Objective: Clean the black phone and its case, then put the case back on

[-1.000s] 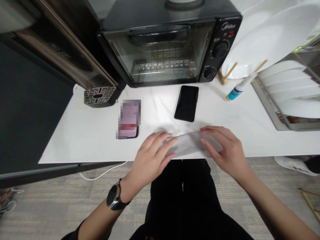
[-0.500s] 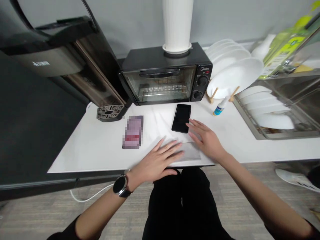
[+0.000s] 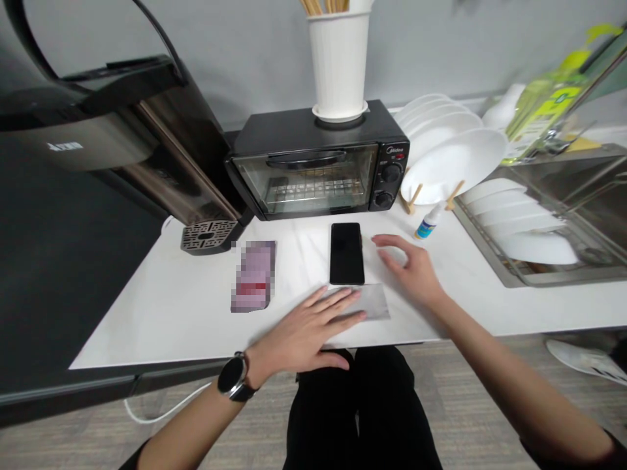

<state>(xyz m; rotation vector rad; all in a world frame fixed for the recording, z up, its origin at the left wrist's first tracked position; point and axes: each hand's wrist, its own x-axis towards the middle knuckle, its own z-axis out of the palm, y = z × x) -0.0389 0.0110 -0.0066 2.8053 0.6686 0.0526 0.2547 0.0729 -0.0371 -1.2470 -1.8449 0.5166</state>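
Observation:
My left hand [image 3: 313, 326] lies flat with fingers spread, covering the left part of a thin grey cloth [image 3: 376, 303] near the counter's front edge. Just beyond the cloth a black smartphone [image 3: 347, 253] rests on the white counter, dark screen up. To the right of the phone is my right hand [image 3: 410, 266], its fingers curved and apart, with nothing in it and a gap between it and the phone. A small spray bottle [image 3: 428, 222] with a blue label stands behind my right hand. Further left lies a purplish pixelated item [image 3: 253, 277].
A black toaster oven [image 3: 313, 170] stands at the back with a white cup [image 3: 339, 65] of wooden sticks on top. On the left is a dark drinks machine [image 3: 161, 156]. White plates [image 3: 450, 160] fill a rack on the right, beside a sink basket [image 3: 519, 277] of dishes.
The phone has shifted slightly left and nearer, and now sits straighter. My right hand has come away from it to the right. My left hand stays on the cloth, while the view has tilted.

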